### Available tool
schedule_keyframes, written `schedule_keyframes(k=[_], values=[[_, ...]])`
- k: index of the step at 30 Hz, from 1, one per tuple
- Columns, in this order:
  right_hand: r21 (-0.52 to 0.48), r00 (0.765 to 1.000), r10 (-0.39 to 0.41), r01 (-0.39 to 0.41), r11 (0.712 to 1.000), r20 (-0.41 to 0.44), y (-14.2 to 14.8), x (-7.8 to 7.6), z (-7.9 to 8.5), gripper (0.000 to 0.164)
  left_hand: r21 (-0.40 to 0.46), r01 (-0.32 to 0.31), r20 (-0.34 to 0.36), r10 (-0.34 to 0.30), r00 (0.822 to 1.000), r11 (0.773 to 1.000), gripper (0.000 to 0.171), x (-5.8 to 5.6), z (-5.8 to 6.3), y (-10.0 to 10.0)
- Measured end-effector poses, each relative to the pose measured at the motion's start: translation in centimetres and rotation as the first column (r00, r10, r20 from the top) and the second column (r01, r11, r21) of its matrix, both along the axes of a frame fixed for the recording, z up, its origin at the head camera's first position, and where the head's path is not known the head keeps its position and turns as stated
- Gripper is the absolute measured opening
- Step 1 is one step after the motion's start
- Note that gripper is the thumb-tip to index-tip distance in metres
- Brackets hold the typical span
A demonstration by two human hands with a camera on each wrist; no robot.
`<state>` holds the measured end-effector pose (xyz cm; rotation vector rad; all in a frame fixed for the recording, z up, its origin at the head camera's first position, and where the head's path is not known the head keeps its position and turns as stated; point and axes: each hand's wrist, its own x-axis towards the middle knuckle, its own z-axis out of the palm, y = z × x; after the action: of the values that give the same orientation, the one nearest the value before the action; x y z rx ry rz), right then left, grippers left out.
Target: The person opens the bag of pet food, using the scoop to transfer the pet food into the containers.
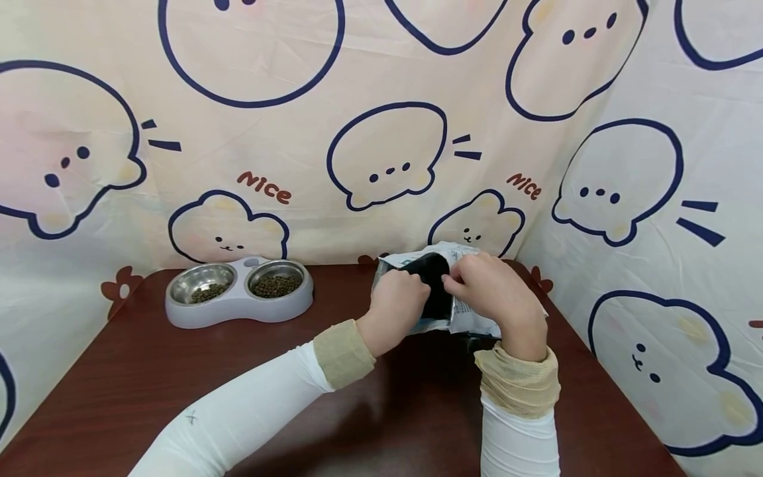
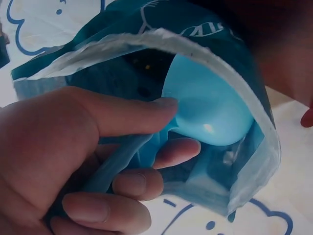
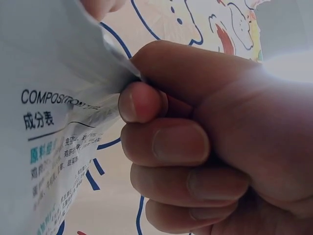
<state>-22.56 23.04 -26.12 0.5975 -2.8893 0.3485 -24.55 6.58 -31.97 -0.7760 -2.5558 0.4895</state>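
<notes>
A white and teal food bag (image 1: 477,320) stands at the back right of the table, its mouth open and its inside dark. My left hand (image 1: 396,301) is at the bag's mouth and grips the handle of a light blue scoop (image 2: 210,103), thumb along the handle close to the bowl. The scoop's bowl lies inside the bag in the left wrist view. With thumb and forefinger, my right hand (image 1: 491,288) pinches the edge of the bag's printed side. Its other fingers curl into the palm in the right wrist view. How full the bag is stays hidden.
A pale double feeding bowl (image 1: 238,315) stands at the back left, with brown kibble (image 1: 277,286) in both steel dishes. The dark brown table (image 1: 298,391) meets walls of cartoon-printed cloth (image 1: 387,66) at the back and sides.
</notes>
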Motion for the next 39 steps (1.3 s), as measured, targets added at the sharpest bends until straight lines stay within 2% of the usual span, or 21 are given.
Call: schedule_keyframes(k=[7,15,21,29,39], values=[[-0.006,1.000,-0.003,0.003,1.000,0.001,0.1,0.0,-0.1,0.044,0.044,-0.003,0.053,0.001,0.999,0.999,0.029,-0.8,-0.7,0.7],[-0.007,1.000,0.012,-0.012,1.000,0.001,0.0,0.0,-0.1,0.044,0.138,-0.010,0.028,0.006,1.000,0.990,0.030,-1.7,-1.9,0.8],[-0.006,1.000,0.006,-0.006,1.000,0.009,0.0,0.0,-0.1,0.044,0.160,-0.067,0.120,0.048,0.992,0.985,0.020,-2.3,-2.2,0.9],[-0.005,1.000,0.017,-0.017,1.000,-0.004,0.1,0.0,-0.1,0.045,0.209,-0.121,0.186,0.082,0.979,0.970,0.017,-2.0,-2.0,1.1],[-0.017,1.000,0.009,-0.009,1.000,0.011,0.2,0.0,-0.2,0.045,0.301,-0.188,0.243,0.115,0.963,0.935,0.018,-2.0,-2.9,0.7]])
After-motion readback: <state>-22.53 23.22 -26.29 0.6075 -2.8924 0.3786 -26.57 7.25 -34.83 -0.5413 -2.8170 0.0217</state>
